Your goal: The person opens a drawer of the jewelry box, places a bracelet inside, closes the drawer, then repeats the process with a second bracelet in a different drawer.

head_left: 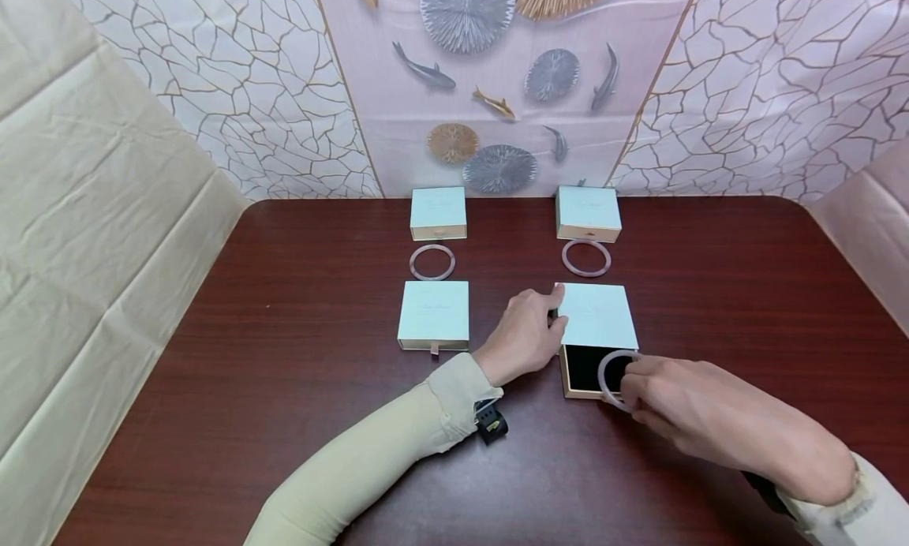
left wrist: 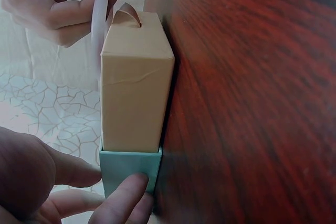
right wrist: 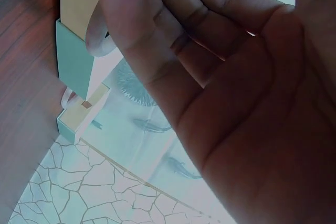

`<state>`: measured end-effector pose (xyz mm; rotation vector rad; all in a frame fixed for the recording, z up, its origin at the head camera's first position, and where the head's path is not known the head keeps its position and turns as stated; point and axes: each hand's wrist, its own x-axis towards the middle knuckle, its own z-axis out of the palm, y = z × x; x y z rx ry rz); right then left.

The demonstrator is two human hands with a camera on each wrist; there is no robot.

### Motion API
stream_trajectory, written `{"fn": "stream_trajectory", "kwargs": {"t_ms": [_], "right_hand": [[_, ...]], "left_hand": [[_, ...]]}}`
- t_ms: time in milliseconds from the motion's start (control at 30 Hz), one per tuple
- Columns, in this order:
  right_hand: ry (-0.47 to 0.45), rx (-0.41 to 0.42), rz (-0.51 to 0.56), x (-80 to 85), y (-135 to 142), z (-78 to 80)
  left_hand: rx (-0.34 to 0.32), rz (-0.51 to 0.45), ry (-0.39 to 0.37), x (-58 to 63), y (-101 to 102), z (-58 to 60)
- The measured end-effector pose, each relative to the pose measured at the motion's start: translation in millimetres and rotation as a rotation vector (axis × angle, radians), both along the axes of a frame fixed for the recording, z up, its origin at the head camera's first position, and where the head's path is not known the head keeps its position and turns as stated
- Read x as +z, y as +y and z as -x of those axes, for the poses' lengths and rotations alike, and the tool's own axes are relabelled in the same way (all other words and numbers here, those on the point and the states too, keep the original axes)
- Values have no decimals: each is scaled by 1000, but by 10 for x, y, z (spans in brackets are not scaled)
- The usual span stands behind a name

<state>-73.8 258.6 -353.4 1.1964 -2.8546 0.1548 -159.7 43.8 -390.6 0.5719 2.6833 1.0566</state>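
My left hand (head_left: 521,337) holds the left side of a pale mint box (head_left: 596,317), its fingers on the sleeve's side wall in the left wrist view. The drawer of this box, with a black lining (head_left: 584,366), is pulled out toward me; a ribbon tab (left wrist: 127,16) shows on its front. Between thumb and fingers, my right hand (head_left: 699,404) pinches a pale lilac bangle (head_left: 603,377). This ring stands tilted over the right part of the drawer, overlapping the lining in the head view.
Left of my left hand lies a closed mint box (head_left: 435,316), with a bangle (head_left: 413,263) behind it. Another bangle (head_left: 564,259) lies beyond the open box. Two more closed boxes, one left (head_left: 438,211) and one right (head_left: 588,209), stand at the table's back edge by the patterned cloth.
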Motion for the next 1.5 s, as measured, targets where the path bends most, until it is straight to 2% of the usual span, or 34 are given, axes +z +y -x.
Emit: {"fn": "stream_trajectory", "kwargs": {"t_ms": [933, 1133, 1500], "right_hand": [[57, 34, 19, -36, -82, 5], [78, 68, 53, -55, -94, 25], [111, 85, 78, -77, -98, 58]], "left_hand": [[-2, -8, 19, -8, -5, -6], [1, 6, 30, -6, -2, -5], [16, 15, 7, 9, 2, -20]]}}
